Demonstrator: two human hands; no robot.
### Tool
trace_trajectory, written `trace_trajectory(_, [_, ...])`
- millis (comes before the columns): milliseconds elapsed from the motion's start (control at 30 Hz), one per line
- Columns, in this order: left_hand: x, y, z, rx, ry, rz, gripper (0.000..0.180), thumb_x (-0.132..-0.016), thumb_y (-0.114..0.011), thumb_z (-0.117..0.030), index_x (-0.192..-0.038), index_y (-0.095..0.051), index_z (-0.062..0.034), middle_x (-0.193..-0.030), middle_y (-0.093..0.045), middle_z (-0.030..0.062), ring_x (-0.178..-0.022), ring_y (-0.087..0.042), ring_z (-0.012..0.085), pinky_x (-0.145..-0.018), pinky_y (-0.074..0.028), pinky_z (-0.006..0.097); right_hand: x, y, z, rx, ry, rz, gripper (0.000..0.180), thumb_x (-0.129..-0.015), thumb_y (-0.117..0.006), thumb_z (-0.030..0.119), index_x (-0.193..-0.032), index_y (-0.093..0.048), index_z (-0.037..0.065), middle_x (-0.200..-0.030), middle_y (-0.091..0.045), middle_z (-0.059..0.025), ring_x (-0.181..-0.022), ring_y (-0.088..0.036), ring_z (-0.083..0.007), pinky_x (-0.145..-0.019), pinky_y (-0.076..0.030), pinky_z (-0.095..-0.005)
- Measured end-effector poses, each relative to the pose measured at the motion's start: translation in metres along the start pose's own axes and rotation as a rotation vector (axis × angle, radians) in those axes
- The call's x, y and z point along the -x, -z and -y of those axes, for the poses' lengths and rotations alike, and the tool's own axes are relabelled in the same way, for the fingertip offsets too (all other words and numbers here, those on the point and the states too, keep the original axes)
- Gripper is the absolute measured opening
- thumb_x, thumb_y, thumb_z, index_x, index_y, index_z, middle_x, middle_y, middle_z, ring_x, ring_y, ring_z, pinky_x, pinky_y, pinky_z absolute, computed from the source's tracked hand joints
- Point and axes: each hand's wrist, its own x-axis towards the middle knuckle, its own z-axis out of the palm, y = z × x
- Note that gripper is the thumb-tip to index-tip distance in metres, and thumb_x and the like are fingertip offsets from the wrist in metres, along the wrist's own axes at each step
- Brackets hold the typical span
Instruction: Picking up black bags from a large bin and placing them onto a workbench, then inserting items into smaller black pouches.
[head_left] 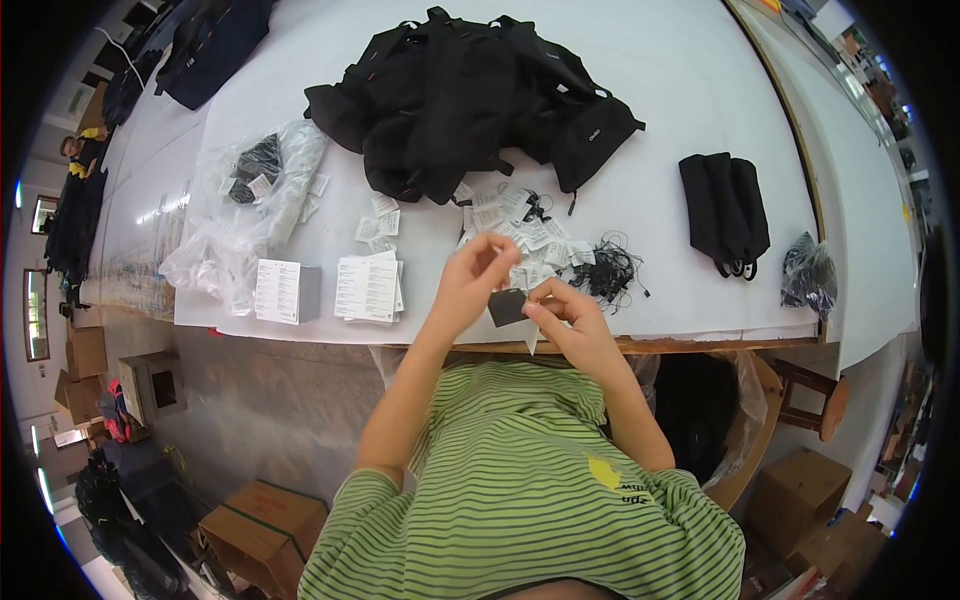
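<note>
Close to the table's front edge, my right hand [568, 318] pinches the corner of a small dark tag [507, 309] between thumb and fingertips. A narrow white slip hangs just below it. My left hand [472, 285] is raised beside the tag, its thumb and fingertips drawn together; what they hold, if anything, is too small to name. Just beyond my hands lie loose white printed labels [541, 238] and a tangle of black cords [606, 270]. Two stacks of white printed cards, one on the left [280, 291] and one nearer my hand [365, 289], rest along the front edge.
A heap of black bags [440, 100] covers the table's far middle. Clear plastic wrapping [230, 240] lies left, folded black bags [725, 210] and a plastic-wrapped black bundle [808, 275] right. A wooden stool [805, 400] and cardboard boxes [265, 530] stand below table height.
</note>
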Motion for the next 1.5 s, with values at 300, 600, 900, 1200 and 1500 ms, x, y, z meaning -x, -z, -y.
trace_trajectory(300, [-0.130,0.010,0.040,-0.180,0.262,-0.357,0.028,-0.084,-0.069,-0.025,-0.091,-0.066,0.0018,-0.056,-0.056,0.0019,-0.043,-0.047,0.0073,-0.042,-0.037,0.022,0.019,0.013,-0.010,-0.010,0.055,-0.129,0.014,-0.090,-0.063,0.015,-0.086,-0.057,0.002,-0.067,-0.049,0.0050,-0.060,-0.038,-0.0020,-0.055,-0.031,-0.0192])
trace_trajectory(600, [-0.053,-0.008,-0.001,-0.018,0.012,-0.435,0.018,-0.084,-0.069,-0.020,-0.086,-0.067,-0.0020,-0.074,-0.063,0.0020,-0.053,-0.051,0.0056,-0.051,-0.038,0.020,0.015,0.014,-0.011,-0.091,0.042,-0.154,0.011,-0.090,-0.062,0.013,-0.086,-0.059,0.004,-0.066,-0.050,0.0073,-0.057,-0.036,0.0004,-0.051,-0.026,-0.0184])
trace_trajectory(900, [0.045,-0.009,-0.009,-0.089,-0.012,-0.397,0.016,-0.084,-0.069,-0.015,-0.090,-0.068,0.0001,-0.077,-0.065,0.0004,-0.071,-0.055,0.0049,-0.067,-0.042,0.020,-0.014,-0.015,-0.012,0.109,0.169,-0.352,0.011,-0.088,-0.064,0.014,-0.090,-0.064,0.003,-0.062,-0.053,0.0035,-0.057,-0.042,-0.0014,-0.051,-0.031,-0.0197])
trace_trajectory(1200, [0.062,-0.005,-0.019,0.188,0.210,-0.208,0.017,-0.083,-0.067,-0.009,-0.098,-0.068,-0.0005,-0.081,-0.064,0.0012,-0.078,-0.057,0.0068,-0.072,-0.044,0.021,-0.013,-0.031,-0.032,-0.129,0.061,-0.257,0.012,-0.086,-0.065,0.010,-0.091,-0.064,0.000,-0.067,-0.055,0.0052,-0.059,-0.043,-0.0004,-0.052,-0.032,-0.0189])
trace_trajectory(1500, [0.079,0.007,-0.010,-0.328,0.111,-0.182,0.021,-0.079,-0.071,-0.011,-0.099,-0.071,-0.0049,-0.078,-0.060,0.0001,-0.068,-0.052,0.0069,-0.066,-0.042,0.022,-0.003,-0.033,-0.026,0.123,0.132,-0.135,0.014,-0.081,-0.067,0.007,-0.092,-0.068,-0.002,-0.075,-0.064,-0.0012,-0.060,-0.049,-0.0043,-0.054,-0.038,-0.0213])
